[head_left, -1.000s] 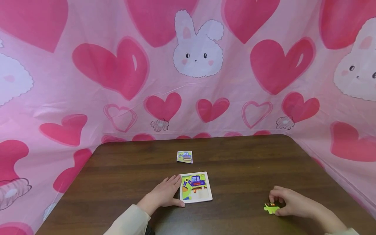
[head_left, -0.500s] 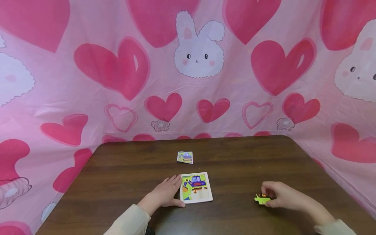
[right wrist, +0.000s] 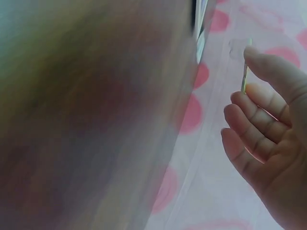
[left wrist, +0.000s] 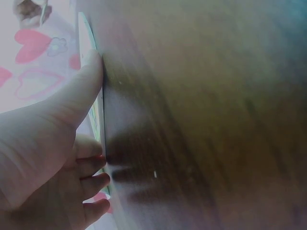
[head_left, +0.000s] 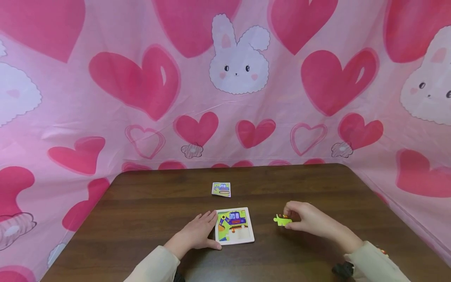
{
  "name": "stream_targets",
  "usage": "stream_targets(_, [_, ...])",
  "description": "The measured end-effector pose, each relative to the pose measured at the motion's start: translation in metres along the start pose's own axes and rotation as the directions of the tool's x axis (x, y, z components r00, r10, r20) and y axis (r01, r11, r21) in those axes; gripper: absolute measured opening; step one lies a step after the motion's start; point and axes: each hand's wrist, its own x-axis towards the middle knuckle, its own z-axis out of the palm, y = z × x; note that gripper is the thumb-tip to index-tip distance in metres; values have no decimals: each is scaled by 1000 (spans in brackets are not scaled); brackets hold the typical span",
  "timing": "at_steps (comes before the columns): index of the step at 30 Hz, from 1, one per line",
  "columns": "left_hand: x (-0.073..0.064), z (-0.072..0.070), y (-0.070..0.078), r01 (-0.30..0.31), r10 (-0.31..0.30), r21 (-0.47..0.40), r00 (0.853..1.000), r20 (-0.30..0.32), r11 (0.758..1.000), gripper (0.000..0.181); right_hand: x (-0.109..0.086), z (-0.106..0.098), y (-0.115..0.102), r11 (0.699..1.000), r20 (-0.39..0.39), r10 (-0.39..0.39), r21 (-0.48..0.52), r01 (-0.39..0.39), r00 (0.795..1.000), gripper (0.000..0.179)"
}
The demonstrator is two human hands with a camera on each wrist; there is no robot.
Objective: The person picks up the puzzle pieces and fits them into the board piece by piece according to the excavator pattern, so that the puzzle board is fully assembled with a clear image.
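Note:
A square jigsaw board (head_left: pixel 251 224) with a white border lies on the table, showing a purple digger. Bare white shows in the lower right of its picture. My left hand (head_left: pixel 197 232) rests against the board's left side, fingers extended along the edge and thumb at the near corner. To the right of the board, my right hand (head_left: pixel 311 221) pinches a lime-green jigsaw piece (head_left: pixel 280 221) between thumb and fingers. The right wrist view shows that piece (right wrist: pixel 244 79) edge-on at the fingertips, raised above the table, while the other fingers are loosely bent.
A small picture card (head_left: pixel 221 189) with the same digger lies behind the board. Partly hidden by the right sleeve (head_left: pixel 373 262), a small orange-and-green item (head_left: pixel 383 251) lies on the brown wooden table (head_left: pixel 158 203). A pink heart-and-rabbit cloth (head_left: pixel 176 98) hangs behind.
My right hand has carried the green jigsaw piece leftward and away from me, closer to the board. My left hand stays at the board's left edge.

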Motion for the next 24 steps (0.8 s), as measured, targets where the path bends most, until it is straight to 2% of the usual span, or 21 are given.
stream_targets(7, [-1,-2,1,-5,5,0,1000,0,1000,91,31,13,-15,998,20,-17,-59,18,1000,24])
stream_targets(13, [-1,1,-1,-22,23,33,1000,-20,999,91,51,28,-29,997,75,-2,-70,7,997,19])
stream_targets(24, [0,2,-1,-26,27,43,999,-31,999,91,71,51,-43,997,142,-26,-62,35,990,18])
